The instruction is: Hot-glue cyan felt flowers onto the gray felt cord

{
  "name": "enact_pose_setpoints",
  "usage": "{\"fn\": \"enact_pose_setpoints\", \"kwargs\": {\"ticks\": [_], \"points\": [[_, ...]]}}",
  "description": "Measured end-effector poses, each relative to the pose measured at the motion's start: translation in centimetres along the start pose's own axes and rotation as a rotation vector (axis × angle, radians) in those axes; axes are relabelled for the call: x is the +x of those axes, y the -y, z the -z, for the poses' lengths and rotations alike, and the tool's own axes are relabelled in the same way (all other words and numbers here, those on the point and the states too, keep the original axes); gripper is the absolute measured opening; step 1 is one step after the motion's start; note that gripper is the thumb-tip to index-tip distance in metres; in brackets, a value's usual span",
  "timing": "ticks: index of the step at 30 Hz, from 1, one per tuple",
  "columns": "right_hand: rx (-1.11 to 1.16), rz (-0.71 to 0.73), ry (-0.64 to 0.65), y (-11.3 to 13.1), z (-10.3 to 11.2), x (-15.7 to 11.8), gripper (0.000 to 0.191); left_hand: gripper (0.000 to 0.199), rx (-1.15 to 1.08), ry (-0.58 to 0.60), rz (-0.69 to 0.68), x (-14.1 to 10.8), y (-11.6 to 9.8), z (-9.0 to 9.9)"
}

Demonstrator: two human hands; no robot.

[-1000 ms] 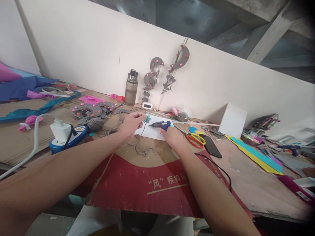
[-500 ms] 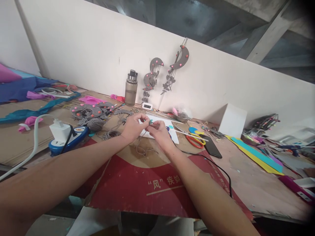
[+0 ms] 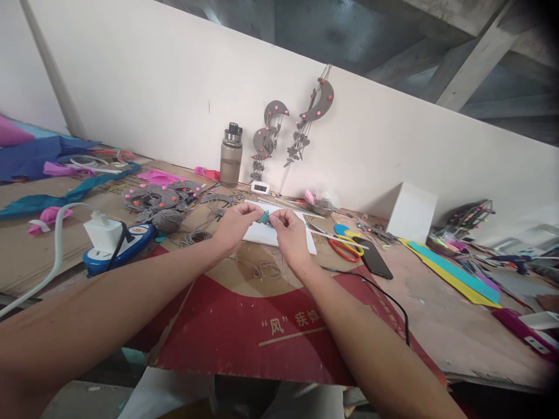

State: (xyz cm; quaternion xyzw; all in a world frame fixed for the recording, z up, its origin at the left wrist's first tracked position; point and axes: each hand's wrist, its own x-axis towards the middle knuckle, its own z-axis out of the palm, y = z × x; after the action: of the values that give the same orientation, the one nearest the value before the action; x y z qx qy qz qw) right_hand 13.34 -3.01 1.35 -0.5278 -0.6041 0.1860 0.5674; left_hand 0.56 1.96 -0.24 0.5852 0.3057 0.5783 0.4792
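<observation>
A small teal piece, seemingly felt, (image 3: 264,217) is between my hands above a white board (image 3: 257,234). My left hand (image 3: 236,227) pinches its left side with thumb and forefinger. My right hand (image 3: 292,237) is closed at its right edge, fingertips pressed together. The piece's exact shape is too small to tell, and fingers partly cover it. Grey cord (image 3: 266,269) lies loose on the cardboard below. Right of my right hand are scissors with red and yellow handles (image 3: 345,249).
A black phone (image 3: 373,259) lies beyond the scissors. At left are a blue power strip (image 3: 120,247) with a white charger, a grey yarn ball (image 3: 168,220) and grey felt rings (image 3: 152,198). A bottle (image 3: 231,160) stands at the wall near hanging grey moon ornaments (image 3: 321,102).
My fingertips have moved slightly apart, and more of the teal piece shows between them. My right hand now covers the teal and purple bits seen earlier on the white board.
</observation>
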Motion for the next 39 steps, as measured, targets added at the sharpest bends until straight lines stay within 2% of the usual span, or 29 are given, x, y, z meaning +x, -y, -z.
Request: {"fn": "enact_pose_setpoints", "kwargs": {"ticks": [5, 9, 15, 23, 30, 39], "points": [[-0.022, 0.013, 0.010, -0.2, -0.1, 0.0, 0.012, 0.014, -0.216, 0.047, 0.194, -0.1, -0.3, 0.0], [-0.037, 0.007, 0.018, -0.5, -0.1, 0.1, 0.013, 0.016, -0.271, 0.061, 0.242, 0.1, -0.3, 0.0], [-0.189, 0.145, -0.005, -0.5, 0.1, -0.1, 0.015, 0.013, -0.164, 0.002, 0.172, 0.3, 0.1, -0.2], [-0.264, 0.213, -0.038, -0.2, 0.5, -0.1, 0.017, 0.013, -0.015, 0.020, 0.001, 0.3, 0.7, -0.3], [-0.275, 0.214, -0.044, -0.3, 0.6, 0.2, 0.015, 0.016, 0.069, 0.083, -0.019, 0.1, 0.3, -0.1], [-0.291, 0.191, -0.014, -0.6, 0.8, 0.5, 0.019, 0.013, 0.068, 0.139, -0.033, 0.2, 0.3, 0.1]]}}
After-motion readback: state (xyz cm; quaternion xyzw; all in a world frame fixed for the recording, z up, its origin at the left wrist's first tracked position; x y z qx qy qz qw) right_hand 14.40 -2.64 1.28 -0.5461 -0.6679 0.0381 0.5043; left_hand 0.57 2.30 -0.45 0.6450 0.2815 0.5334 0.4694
